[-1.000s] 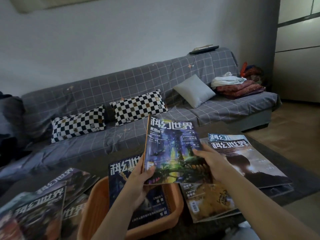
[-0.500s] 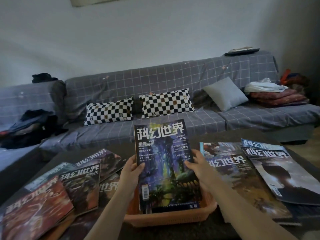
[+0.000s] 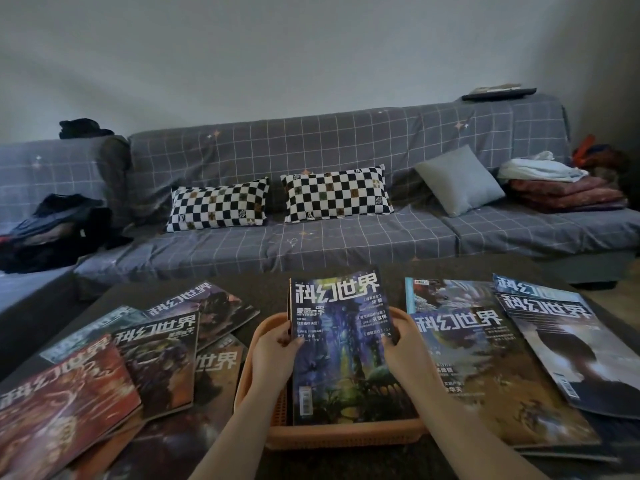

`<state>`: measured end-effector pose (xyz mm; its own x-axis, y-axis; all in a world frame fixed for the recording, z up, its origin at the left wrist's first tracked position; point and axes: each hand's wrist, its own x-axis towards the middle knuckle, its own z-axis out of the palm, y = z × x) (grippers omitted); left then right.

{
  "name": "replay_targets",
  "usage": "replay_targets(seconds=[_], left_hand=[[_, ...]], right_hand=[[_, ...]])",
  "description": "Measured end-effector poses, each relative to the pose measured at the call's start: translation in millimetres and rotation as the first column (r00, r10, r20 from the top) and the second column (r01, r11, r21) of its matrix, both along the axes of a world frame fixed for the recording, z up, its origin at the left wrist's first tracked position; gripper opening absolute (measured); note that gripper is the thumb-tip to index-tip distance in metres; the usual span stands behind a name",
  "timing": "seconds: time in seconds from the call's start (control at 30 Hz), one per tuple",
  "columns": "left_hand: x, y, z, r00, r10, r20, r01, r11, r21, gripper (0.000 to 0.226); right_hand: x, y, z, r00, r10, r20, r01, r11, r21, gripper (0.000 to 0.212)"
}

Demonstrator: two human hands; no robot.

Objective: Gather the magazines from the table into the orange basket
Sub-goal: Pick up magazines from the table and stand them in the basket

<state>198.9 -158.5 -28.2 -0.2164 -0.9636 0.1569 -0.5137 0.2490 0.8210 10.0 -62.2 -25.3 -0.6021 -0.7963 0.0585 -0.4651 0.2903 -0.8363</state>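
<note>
Two hands hold one magazine with a blue and purple cover (image 3: 341, 355) by its sides. The left hand (image 3: 273, 355) grips the left edge, and the right hand (image 3: 405, 351) grips the right edge. The magazine sits in the orange basket (image 3: 343, 436), with its bottom end down inside and its top end sticking up past the far rim. At least one more magazine lies under it in the basket.

The basket stands on the dark bench (image 3: 391, 275), right in front of the person. To the left of it is a messy pile of magazines (image 3: 152, 344), one over the other, with a red one (image 3: 59, 400) closest. To the right lie a few more magazines (image 3: 485, 358), and a grey one (image 3: 581, 348) rests partly on top of them.

Behind the bench is a grey sofa (image 3: 346, 237) with two black and white checked pillows (image 3: 277, 202) and a plain grey pillow (image 3: 459, 180)
</note>
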Motion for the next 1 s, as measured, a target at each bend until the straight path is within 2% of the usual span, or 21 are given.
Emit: replay_targets(seconds=[0.1, 0.23, 0.33, 0.5, 0.6, 0.7, 0.9, 1.0], left_hand=[[1.5, 0.3, -0.2, 0.998, 0.018, 0.061, -0.013, 0.997, -0.074, 0.023], [2.4, -1.1, -0.2, 0.992, 0.047, 0.118, -0.042, 0.998, -0.044, 0.030], [2.3, 0.7, 0.9, 0.988, 0.068, 0.137, -0.062, 0.997, -0.044, 0.030], [2.2, -0.6, -1.4, 0.992, 0.102, 0.076, -0.103, 0.995, 0.014, 0.029], [3.2, -3.6, -5.1, 0.992, 0.092, 0.086, -0.098, 0.993, 0.061, 0.028], [5.6, -7.0, -8.1, 0.998, 0.061, 0.028, -0.064, 0.988, 0.143, 0.025], [10.3, -10.3, -11.3, 0.992, 0.040, -0.118, -0.013, 0.975, 0.221, 0.027], [11.3, -10.3, -11.7, 0.993, 0.014, -0.114, 0.012, 0.974, 0.224, 0.029]], right_hand=[[4.2, 1.1, 3.2, 0.997, -0.015, -0.075, 0.019, 0.998, 0.061, 0.032], [4.5, -0.3, 1.7, 0.995, -0.026, -0.099, 0.031, 0.998, 0.052, 0.022], [0.5, -1.7, -0.6, 1.000, 0.004, -0.018, -0.003, 0.996, 0.092, 0.017], [-3.9, -6.3, -5.6, 0.995, 0.024, 0.093, -0.037, 0.989, 0.141, 0.031], [-4.1, -7.4, -7.3, 0.991, 0.020, 0.130, -0.037, 0.991, 0.127, 0.025], [-4.6, -7.2, -9.9, 0.979, -0.008, 0.205, -0.012, 0.996, 0.093, 0.016], [-2.4, -3.5, -8.9, 0.988, 0.000, 0.153, -0.005, 1.000, 0.030, 0.017], [-1.8, -2.2, -8.8, 0.997, 0.008, 0.081, -0.011, 0.999, 0.034, 0.017]])
